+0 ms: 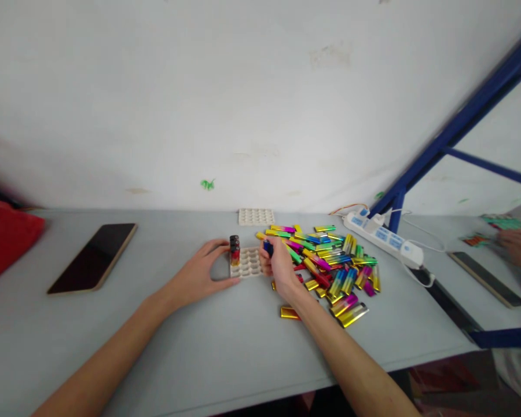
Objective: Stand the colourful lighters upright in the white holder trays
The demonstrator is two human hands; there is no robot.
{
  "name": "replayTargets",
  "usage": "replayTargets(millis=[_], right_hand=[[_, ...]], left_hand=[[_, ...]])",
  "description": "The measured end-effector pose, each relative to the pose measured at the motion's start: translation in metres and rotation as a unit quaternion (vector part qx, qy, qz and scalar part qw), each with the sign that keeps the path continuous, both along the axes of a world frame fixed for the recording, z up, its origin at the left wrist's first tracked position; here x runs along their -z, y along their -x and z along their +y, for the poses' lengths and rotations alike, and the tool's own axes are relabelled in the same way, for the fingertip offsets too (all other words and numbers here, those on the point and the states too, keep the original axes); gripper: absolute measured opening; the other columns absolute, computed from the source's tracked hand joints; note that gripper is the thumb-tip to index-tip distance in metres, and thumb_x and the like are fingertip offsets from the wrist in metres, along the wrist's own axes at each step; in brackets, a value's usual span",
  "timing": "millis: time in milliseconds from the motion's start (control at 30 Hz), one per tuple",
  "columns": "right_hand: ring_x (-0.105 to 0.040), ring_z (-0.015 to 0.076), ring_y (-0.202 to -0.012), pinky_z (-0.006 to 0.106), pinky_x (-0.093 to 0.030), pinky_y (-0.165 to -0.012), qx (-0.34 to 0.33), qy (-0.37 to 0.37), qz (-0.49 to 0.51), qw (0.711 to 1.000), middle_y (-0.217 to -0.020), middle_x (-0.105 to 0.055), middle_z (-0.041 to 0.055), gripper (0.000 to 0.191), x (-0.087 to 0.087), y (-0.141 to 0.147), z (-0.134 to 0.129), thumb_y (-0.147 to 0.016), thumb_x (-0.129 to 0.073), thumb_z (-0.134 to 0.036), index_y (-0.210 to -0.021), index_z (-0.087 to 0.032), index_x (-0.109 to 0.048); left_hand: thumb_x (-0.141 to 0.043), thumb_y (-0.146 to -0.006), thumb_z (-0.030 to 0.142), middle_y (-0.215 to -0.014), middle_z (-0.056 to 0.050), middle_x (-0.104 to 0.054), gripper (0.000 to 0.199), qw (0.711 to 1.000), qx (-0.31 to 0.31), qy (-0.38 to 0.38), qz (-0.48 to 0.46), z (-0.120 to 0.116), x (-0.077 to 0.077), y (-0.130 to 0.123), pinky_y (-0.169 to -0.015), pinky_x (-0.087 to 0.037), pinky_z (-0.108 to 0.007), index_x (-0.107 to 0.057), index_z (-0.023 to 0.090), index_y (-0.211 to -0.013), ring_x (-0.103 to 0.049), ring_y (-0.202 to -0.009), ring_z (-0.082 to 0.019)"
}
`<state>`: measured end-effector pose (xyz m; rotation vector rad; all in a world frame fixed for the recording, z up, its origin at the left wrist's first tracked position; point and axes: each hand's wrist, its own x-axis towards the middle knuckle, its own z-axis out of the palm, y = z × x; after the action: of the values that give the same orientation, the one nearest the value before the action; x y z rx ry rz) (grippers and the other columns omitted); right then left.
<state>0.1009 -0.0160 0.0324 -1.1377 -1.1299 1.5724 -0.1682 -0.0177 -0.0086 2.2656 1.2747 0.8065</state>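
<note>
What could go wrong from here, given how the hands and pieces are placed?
The black-topped upright pieces stand close by the left hand; a nudge might tip them.
The right hand, holding a blue piece, is next to the loose pile, so its wrist could scatter pieces.
The white tray between the hands might shift if the left hand bumps its edge.

At left, dark-screened device (93,258) lying flat, red cloth-like item (8,237) at edge of view. At right, white power strip (384,238) beside blue metal frame (449,131); farther right, dark slab (486,278). Along far side, scuffed white wall (252,98), green mark (207,184).
</note>
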Motion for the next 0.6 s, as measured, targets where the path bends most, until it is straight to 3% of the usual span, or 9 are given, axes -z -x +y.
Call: replayTargets(millis=[67, 167, 267, 367, 500, 600], right_hand=[[-0.019, 0.0139, -0.056, 0.027, -0.02, -0.051, 0.003, 0.017, 0.012, 1.0, -0.063, -0.028, -0.009, 0.068, -0.004, -0.001, -0.002, -0.114, -0.056, -0.086, -0.074, -0.031, -0.044], [-0.022, 0.0124, -0.056, 0.026, -0.022, -0.053, -0.017, 0.014, 0.04, 0.999, -0.065, -0.033, -0.009, 0.079, -0.008, -0.003, -0.005, -0.108, -0.065, -0.1, -0.077, -0.029, -0.053], [-0.037, 0.0146, -0.06, 0.027, -0.036, -0.055, -0.02, -0.044, 0.044, 0.998, -0.071, -0.047, -0.006, 0.082, -0.008, -0.004, -0.004, -0.104, -0.068, -0.107, -0.088, -0.027, -0.065], [-0.059, 0.0216, -0.074, 0.033, -0.055, -0.067, -0.024, -0.142, -0.027, 0.989, -0.082, -0.064, -0.0002, 0.072, -0.005, -0.007, -0.003, -0.112, -0.067, -0.098, -0.1, -0.027, -0.075], [-0.073, 0.0294, -0.102, 0.041, -0.065, -0.091, -0.01, -0.319, -0.185, 0.93, -0.105, -0.079, 0.0085, 0.051, -0.002, -0.015, -0.006, -0.116, -0.079, -0.077, -0.106, -0.027, -0.082], [-0.073, 0.028, -0.092, 0.04, -0.064, -0.089, 0.004, -0.388, -0.263, 0.883, -0.094, -0.077, 0.0066, 0.041, -0.002, -0.02, -0.011, -0.12, -0.081, -0.064, -0.104, -0.026, -0.084]], left_hand=[[-0.094, -0.1, 0.084, -0.174, -0.017, -0.08, 0.079, 1.0, 0.002, -0.004, 0.006, 0.0, -0.001, 0.0, -0.147, -0.06, -0.065, -0.085, 0.029, -0.157, -0.077, -0.163, -0.047], [-0.094, -0.101, 0.083, -0.176, -0.016, -0.078, 0.079, 1.0, 0.001, -0.006, 0.014, -0.001, -0.001, 0.001, -0.147, -0.06, -0.063, -0.084, 0.029, -0.158, -0.077, -0.163, -0.046], [-0.098, -0.1, 0.079, -0.178, -0.016, -0.078, 0.077, 1.0, 0.005, -0.002, 0.012, 0.0, 0.0, 0.002, -0.147, -0.061, -0.063, -0.083, 0.031, -0.159, -0.076, -0.164, -0.046], [-0.1, -0.1, 0.076, -0.178, -0.017, -0.077, 0.078, 1.0, 0.007, 0.001, 0.011, 0.0, 0.002, 0.002, -0.148, -0.059, -0.063, -0.082, 0.029, -0.16, -0.075, -0.166, -0.045], [-0.101, -0.102, 0.072, -0.179, -0.018, -0.076, 0.078, 1.0, 0.01, -0.001, 0.01, -0.001, 0.002, 0.0, -0.149, -0.058, -0.061, -0.082, 0.027, -0.162, -0.074, -0.168, -0.044], [-0.106, -0.099, 0.066, -0.178, -0.017, -0.077, 0.076, 1.0, 0.008, -0.01, 0.006, -0.003, 0.003, -0.002, -0.148, -0.06, -0.059, -0.082, 0.03, -0.162, -0.075, -0.168, -0.044]])
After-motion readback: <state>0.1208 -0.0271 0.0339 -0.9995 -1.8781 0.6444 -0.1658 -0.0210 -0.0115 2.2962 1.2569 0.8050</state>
